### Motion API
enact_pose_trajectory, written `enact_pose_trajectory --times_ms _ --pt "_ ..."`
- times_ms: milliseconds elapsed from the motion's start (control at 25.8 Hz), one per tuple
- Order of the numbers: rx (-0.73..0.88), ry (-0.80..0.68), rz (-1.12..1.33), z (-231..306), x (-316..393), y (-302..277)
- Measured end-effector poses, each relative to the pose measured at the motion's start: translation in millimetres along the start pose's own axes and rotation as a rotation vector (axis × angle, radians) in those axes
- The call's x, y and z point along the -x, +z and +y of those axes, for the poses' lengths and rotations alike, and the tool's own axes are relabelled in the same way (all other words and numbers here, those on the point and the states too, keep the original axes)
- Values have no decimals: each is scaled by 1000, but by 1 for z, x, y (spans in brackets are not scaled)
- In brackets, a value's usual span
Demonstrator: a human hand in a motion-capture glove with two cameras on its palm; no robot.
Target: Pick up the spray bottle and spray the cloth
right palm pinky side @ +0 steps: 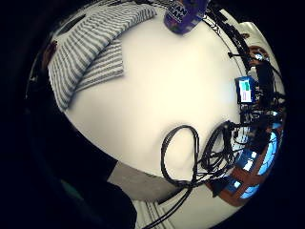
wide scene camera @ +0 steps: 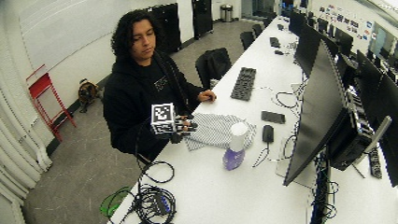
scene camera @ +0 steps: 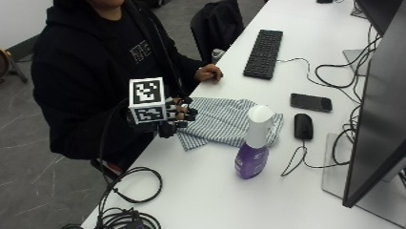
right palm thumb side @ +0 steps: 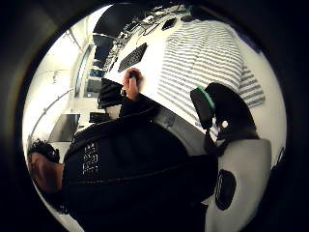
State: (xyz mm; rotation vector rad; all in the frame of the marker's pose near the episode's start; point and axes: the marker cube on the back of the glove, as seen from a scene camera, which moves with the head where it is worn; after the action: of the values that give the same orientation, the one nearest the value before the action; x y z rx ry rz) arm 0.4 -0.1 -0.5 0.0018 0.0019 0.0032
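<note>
A person in a dark hooded top sits at the near edge of a long white desk (scene camera: pixel 209 191). Their gloved right hand (scene camera: pixel 172 117) hovers at the desk's edge, just over the nearest corner of a grey-and-white striped cloth (scene camera: pixel 222 121) that lies rumpled and flat on the desk. The fingers look loosely curled and hold nothing. The bare left hand (scene camera: pixel 208 73) rests on the desk edge beyond the cloth, close to a black keyboard (scene camera: pixel 262 46), and touches neither task object.

The spray bottle (scene camera: pixel 252 143) stands upright on the desk, purple and see-through below, with a white spray head on top. Its base sits just beside the edge of the cloth that lies farthest from the person. Its long axis is vertical, so I judge its neck is open to a grasp from the side.

What matters for the next move: the bottle lies across the cloth from the gloved hand, further in over the desk, toward the monitor (scene camera: pixel 374 109). The gloved hand is clearly nearer to it than the bare one. It looks as if the reach has yet to begin, and it would have to pass over the cloth. A black mouse (scene camera: pixel 303 126) and a phone (scene camera: pixel 310 102) lie just past the cloth on the monitor side.
</note>
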Motion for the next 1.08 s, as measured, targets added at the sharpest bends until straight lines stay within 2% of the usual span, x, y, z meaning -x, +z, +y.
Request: enact_pose_trajectory --times_ms 891,1085 --pt "-4 21 0 -2 -8 -4" --pt "-9 63 22 -8 -23 -13"
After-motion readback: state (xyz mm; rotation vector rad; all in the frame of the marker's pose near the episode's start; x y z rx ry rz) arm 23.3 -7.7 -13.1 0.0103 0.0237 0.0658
